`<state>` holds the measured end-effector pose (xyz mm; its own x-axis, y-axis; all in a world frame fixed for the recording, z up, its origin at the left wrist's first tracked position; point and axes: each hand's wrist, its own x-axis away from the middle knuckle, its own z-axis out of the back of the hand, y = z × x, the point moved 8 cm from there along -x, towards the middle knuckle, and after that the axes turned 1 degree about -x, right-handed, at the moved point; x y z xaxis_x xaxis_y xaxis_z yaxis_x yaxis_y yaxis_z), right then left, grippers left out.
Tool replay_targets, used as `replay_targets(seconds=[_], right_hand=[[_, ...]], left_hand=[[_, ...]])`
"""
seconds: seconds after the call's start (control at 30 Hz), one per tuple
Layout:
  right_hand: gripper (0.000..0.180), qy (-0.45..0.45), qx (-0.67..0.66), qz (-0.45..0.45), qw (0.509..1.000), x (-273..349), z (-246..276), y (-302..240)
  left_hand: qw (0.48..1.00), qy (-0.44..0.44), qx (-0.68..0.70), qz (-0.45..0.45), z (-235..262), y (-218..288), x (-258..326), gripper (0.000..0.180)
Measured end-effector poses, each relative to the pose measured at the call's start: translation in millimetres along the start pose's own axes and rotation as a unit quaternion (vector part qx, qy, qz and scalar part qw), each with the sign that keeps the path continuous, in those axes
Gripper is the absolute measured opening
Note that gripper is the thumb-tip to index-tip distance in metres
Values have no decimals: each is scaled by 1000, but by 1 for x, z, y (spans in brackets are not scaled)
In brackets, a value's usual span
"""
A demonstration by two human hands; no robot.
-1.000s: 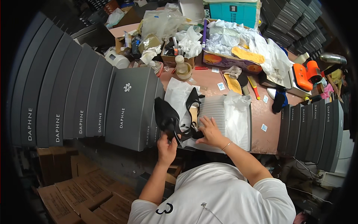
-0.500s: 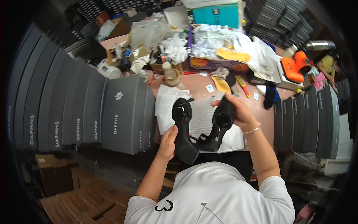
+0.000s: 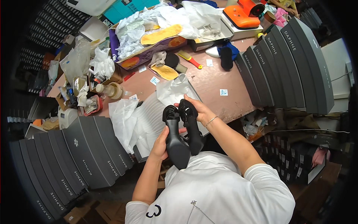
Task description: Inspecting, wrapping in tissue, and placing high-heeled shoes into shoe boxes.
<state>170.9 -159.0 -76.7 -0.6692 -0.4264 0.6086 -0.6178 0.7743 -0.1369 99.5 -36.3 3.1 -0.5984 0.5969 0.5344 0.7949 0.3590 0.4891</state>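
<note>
Left fingers (image 3: 163, 135): gripping one black shoe (image 3: 177, 149) | right fingers (image 3: 190, 99): gripping the other shoe (image 3: 194, 140) | both shoes between them, side by side | seems done: both up; not done: neither set on striped white sheet (image 3: 146, 121) past the fingers

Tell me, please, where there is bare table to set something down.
Bare tabletop shows beyond the right hand, between the tissue paper, the brush and the right-hand grey boxes, with a small label on it. The back left is crowded, around the bottle and plastic bag; a carton of paper fills the back.
</note>
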Motion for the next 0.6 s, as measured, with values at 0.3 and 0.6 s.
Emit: replay_targets(seconds=[0.3,0.6], right_hand=[[33,17,-14,-16,1000,-18,37,-13],[32,14,60,36,997,24,-18,-20]], left_hand=[[999,-3,5,39,5,-16,-24,54],[992,-43,-107,-48,-7,9,-1,56]])
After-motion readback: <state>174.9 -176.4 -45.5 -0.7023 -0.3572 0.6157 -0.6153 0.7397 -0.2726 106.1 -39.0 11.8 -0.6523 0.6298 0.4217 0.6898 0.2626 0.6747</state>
